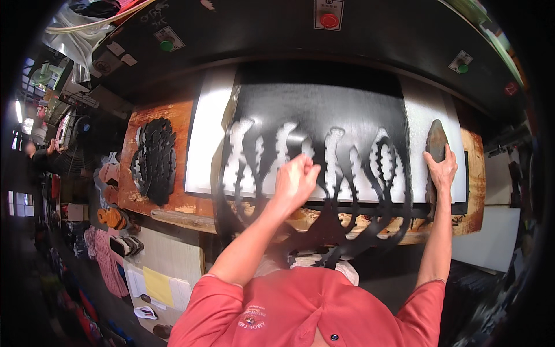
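A black sheet [324,104] with rows of long, notched cut-outs lies over a white board [211,115], its perforated end hanging in strips past the near edge. My left hand [298,179] is closed above the middle of these cut-outs. Whatever its fingers hold, if anything, is hidden. To the right, my right hand [442,168] grips a long, narrow, greyish-brown die-like piece [437,132] with a pointed far end. That piece stands on the white board, apart from the sheet's right edge.
A pile of black notched pieces [157,162] lies on the worn wooden surface [132,194] at left. Beyond the board rises a dark machine front [254,34] with a red button [329,21] and green buttons [167,45]. A fan [81,130] and a person [43,151] are far left.
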Available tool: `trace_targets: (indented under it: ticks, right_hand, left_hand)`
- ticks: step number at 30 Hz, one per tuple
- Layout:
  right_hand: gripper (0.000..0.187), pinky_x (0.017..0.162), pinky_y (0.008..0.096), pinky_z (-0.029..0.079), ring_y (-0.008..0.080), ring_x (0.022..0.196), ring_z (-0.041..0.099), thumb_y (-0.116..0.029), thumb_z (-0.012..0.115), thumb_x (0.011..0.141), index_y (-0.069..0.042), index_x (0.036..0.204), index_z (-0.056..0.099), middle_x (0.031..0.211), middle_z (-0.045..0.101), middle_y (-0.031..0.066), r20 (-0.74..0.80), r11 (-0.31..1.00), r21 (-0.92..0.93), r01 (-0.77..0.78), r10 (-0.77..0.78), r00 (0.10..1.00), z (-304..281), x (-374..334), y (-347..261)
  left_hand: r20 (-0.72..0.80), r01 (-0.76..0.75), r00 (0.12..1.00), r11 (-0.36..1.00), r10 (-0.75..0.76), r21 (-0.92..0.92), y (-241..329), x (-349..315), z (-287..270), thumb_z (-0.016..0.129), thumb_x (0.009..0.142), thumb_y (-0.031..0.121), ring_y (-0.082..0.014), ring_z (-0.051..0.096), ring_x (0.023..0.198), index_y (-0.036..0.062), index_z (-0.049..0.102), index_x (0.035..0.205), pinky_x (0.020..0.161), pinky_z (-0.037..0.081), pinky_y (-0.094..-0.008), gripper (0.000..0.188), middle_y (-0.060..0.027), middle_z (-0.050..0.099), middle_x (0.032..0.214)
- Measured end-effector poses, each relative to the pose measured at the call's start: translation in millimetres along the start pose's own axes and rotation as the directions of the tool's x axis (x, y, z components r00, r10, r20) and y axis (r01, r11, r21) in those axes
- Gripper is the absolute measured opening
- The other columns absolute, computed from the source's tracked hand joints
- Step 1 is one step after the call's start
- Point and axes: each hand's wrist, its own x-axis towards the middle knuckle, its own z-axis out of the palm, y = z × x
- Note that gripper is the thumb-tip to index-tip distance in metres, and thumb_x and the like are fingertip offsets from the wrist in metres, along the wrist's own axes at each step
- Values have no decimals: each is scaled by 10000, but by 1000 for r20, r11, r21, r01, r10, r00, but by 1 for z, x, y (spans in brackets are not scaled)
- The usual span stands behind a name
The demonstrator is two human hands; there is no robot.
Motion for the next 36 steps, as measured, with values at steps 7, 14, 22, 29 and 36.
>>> trace_targets:
  ticks: [7,14,22,29,36]
  right_hand:
    - [1042,1214,550,395,494,1421,465,-567,827,768,-42,1601,486,1592,468,285,-6,1000,17,2,-1,1000,2,5,7]
    - [1066,1234,537,380,485,1440,484,-617,827,754,-48,1594,502,1591,485,295,-42,999,-9,44,-45,998,11,13,27]
    - [1032,1173,460,468,410,1368,601,-516,896,732,16,1545,549,1499,585,304,29,988,120,94,-98,995,-27,-7,-14]
    - [958,1244,483,396,402,1464,501,-343,918,704,-67,1555,574,1596,487,277,-16,845,257,470,-482,876,-73,-89,-150]
    - [984,1184,525,448,458,1399,471,-390,918,649,-54,1519,605,1562,453,326,155,644,334,688,-757,634,-45,-134,-299]
  left_hand:
    - [231,125,965,992,-124,10,-4,-77,-29,739,978,244,-369,767,811,-58,684,1002,747,590,-435,308,-258,745,857]
    - [364,121,925,993,-109,-11,-32,-101,-42,725,987,173,-336,765,766,-64,647,982,704,584,-427,250,-225,746,848]
    - [479,-62,875,998,67,-26,-9,-126,-102,736,1003,149,-323,736,1157,-11,469,1591,964,583,-380,665,-250,715,1302]
    - [-172,-214,962,977,213,14,-63,-13,-164,653,1051,117,-351,752,1116,-35,701,1330,978,578,-389,321,-235,766,1207]
    - [-219,-322,862,827,458,460,-145,45,-138,627,1029,51,-379,541,1460,-27,635,1413,1249,390,-519,392,-238,645,1458]
